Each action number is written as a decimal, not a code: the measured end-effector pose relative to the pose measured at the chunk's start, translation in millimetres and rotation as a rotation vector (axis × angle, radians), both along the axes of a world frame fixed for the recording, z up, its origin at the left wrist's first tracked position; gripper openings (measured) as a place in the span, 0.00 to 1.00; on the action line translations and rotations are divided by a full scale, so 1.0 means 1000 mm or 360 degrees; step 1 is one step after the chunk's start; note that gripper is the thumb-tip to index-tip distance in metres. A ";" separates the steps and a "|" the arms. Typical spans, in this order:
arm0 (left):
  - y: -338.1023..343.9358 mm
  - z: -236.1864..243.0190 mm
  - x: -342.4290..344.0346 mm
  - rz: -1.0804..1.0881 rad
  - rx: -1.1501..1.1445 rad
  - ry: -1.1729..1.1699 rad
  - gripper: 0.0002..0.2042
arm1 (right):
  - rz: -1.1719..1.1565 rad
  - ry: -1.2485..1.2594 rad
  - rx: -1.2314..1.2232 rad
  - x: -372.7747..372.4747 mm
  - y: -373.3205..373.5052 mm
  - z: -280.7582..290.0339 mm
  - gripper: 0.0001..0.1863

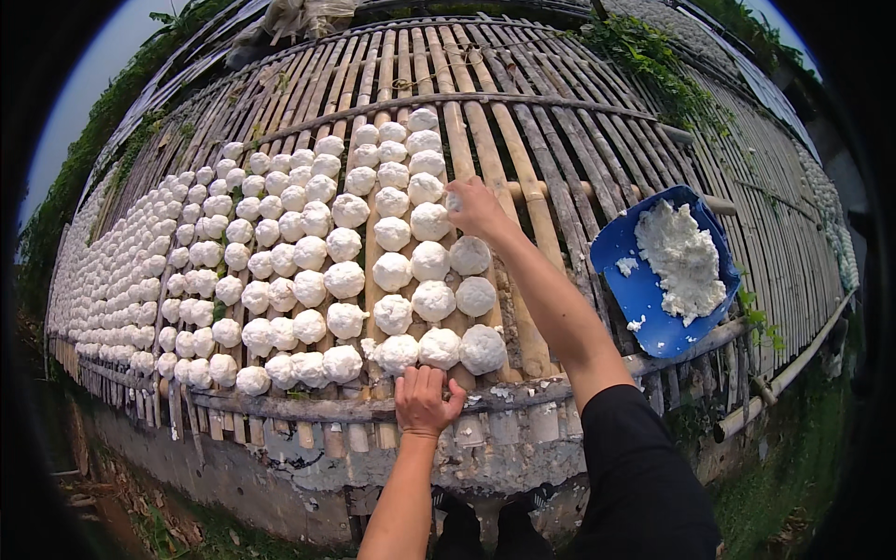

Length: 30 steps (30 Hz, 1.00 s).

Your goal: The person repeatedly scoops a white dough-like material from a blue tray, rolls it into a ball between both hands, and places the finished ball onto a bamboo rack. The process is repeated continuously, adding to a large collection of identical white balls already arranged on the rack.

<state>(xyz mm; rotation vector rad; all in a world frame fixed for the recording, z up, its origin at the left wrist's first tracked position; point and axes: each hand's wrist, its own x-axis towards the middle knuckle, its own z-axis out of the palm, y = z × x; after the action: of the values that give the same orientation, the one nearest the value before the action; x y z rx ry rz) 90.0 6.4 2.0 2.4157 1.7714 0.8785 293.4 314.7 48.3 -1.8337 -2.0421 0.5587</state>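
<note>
2 hands (427, 401), 2 shoes (538, 496), 1 blue container (644, 322), 1 large white heap (683, 266) and more than 100 white balls (434, 301) show.

The right hand (481, 207), near the centre of the frame, covers much of the white lump (454, 201) at its fingertips, so the lump's full shape cannot be told. The left hand (427, 403), lower centre, curls its fingertips out of sight. The lower edge cuts off the left forearm (399, 499), black sleeve (644, 476) and dark legs (458, 537). At far left, the white balls (84, 299) grow too small to count; the upper edge crops a pale bundle (306, 13).
</note>
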 end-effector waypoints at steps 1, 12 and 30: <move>0.000 -0.002 0.001 -0.0009 -0.0041 0.0008 0.10 | -0.0025 -0.0088 -0.0257 -0.005 0.003 -0.009 0.40; -0.002 -0.005 0.001 0.0002 -0.0090 0.0010 0.09 | -0.1320 -0.1058 0.0673 0.286 -0.175 0.050 0.35; -0.004 -0.009 0.001 0.0047 -0.0093 0.0116 0.10 | -0.1337 -0.0744 0.0320 0.308 -0.234 -0.020 0.34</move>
<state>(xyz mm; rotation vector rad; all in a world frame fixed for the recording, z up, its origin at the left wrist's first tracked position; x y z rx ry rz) 90.7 2.8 -7.0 2.4216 1.8341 0.7392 601.3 81.0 28.6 -2.5761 -1.2508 -0.3170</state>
